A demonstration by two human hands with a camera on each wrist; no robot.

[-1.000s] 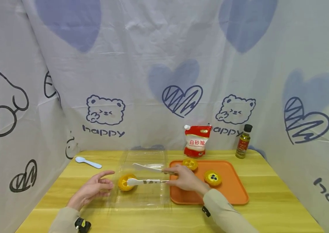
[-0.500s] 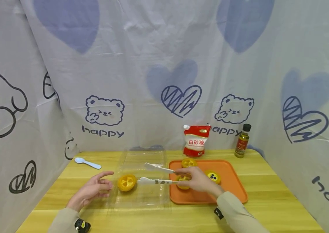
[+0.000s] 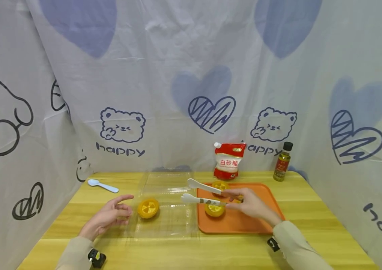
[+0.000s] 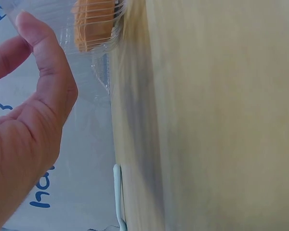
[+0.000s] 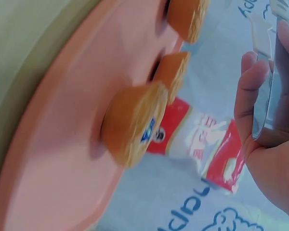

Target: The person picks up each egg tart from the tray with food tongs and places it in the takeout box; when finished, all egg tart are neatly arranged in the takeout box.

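My right hand (image 3: 250,204) holds a pair of tongs with a metal band (image 5: 283,91) and white tips (image 3: 202,184), spread apart and pointing left. Nothing sits between the tips, which overlap the orange tray's (image 3: 238,227) left side. On the tray are a front egg tart (image 3: 215,211), a back tart (image 3: 220,185) and a blueberry-topped tart (image 5: 130,122), the last hidden behind my hand in the head view. Another tart (image 3: 148,208) lies inside the clear plastic box (image 3: 174,226). My left hand (image 3: 108,217), fingers loosely bent, is right at the box's left edge.
A pale blue spoon (image 3: 103,185) lies at the table's back left. Behind the tray stands a red and white sugar pouch (image 3: 229,162), with an oil bottle (image 3: 282,163) farther right. A printed curtain (image 3: 177,75) encloses the table (image 3: 164,255).
The right hand has moved right with the tongs, from over the boxed tart to over the tray. The tongs' tips have spread wider. The left hand stays by the box.
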